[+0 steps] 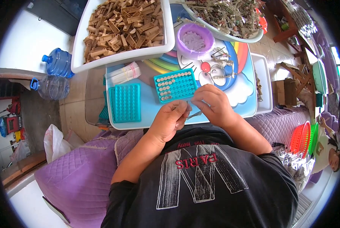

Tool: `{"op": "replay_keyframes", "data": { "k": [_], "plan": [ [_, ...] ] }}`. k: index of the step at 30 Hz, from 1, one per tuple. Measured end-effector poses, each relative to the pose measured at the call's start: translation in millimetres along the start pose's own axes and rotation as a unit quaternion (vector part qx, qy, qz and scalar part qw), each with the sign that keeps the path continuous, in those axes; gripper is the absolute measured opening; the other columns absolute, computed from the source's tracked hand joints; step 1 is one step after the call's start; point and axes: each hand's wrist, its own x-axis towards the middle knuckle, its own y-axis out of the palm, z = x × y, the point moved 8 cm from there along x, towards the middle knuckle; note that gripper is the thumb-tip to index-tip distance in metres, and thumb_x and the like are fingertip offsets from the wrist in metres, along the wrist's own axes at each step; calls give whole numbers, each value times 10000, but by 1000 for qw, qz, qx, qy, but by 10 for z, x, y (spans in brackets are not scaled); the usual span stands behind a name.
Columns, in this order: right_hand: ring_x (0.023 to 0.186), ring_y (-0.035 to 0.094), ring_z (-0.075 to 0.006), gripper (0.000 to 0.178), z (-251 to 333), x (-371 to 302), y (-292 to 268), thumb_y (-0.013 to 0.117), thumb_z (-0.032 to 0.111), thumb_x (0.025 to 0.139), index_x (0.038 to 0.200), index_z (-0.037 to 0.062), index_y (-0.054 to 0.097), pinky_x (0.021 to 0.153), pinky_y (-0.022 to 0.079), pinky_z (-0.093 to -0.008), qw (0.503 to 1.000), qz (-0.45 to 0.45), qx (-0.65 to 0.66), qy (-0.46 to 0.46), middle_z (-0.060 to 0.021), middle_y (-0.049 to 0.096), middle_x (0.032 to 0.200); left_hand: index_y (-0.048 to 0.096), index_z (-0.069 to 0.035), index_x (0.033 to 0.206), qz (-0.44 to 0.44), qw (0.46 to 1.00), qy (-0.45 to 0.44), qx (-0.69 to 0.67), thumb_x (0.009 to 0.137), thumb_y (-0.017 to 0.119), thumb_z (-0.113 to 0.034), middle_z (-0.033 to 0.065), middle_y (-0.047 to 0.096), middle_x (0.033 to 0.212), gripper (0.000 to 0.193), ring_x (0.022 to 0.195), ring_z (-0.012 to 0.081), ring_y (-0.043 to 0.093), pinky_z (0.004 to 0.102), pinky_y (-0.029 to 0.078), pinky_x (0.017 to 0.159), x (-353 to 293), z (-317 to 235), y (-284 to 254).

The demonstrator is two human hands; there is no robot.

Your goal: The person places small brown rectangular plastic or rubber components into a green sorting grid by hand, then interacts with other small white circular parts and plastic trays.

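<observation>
My left hand and my right hand meet close together at the near edge of a small table with a rainbow picture. Both pinch a thin metal piece between their fingertips. Just beyond the hands lies a teal grid tray with small round pieces set in several of its holes. A second teal grid tray, with nothing in its holes, lies to the left.
A purple bowl of pale discs stands behind the trays. A white bin holds brown wooden pieces; a white bowl holds metal clips. Loose clips, a plastic bag bundle, water jugs and red baskets surround.
</observation>
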Motion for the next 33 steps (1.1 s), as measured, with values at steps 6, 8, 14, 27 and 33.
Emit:
{"op": "replay_keyframes", "data": {
  "k": [6, 8, 14, 27, 33],
  "plan": [
    [768, 571, -277, 128, -42, -28, -9, 636, -40, 705, 819, 9, 603, 670, 464, -340, 999, -17, 20, 27, -105, 578, 811, 561, -56, 915, -104, 985, 5, -137, 910, 516, -304, 35, 559, 783, 252, 486, 62, 371, 194, 246, 410, 8, -20, -196],
    [769, 568, -275, 123, -55, -37, 12, 636, -37, 706, 815, 10, 603, 671, 461, -337, 999, -15, 22, 31, -105, 576, 811, 564, -34, 943, -95, 980, 15, -174, 889, 560, -277, 62, 572, 830, 249, 615, 113, 500, 214, 397, 496, 15, 27, -328],
    [742, 555, -254, 81, -18, -32, 123, 657, 62, 722, 796, 68, 626, 662, 442, -357, 999, -45, 20, 10, -69, 569, 795, 545, -33, 1039, -88, 967, -1, -240, 868, 602, -255, 90, 606, 960, 286, 857, 184, 611, 304, 542, 766, 12, 87, -220],
    [747, 529, -219, 122, 39, 13, 155, 659, 114, 662, 778, 113, 623, 688, 404, -346, 994, -54, -95, -32, -20, 553, 798, 534, -4, 1120, -84, 965, 12, -246, 907, 539, -244, 94, 598, 1033, 321, 939, 177, 600, 329, 510, 845, 20, 62, -104],
    [760, 516, -238, 130, 38, 24, 164, 642, 82, 684, 814, 83, 631, 707, 402, -358, 993, -24, -110, -44, -39, 540, 806, 495, 35, 1193, -82, 986, 56, -137, 921, 510, -186, 99, 599, 1020, 351, 914, 175, 606, 331, 506, 853, -15, -66, -40]
  ]
}}
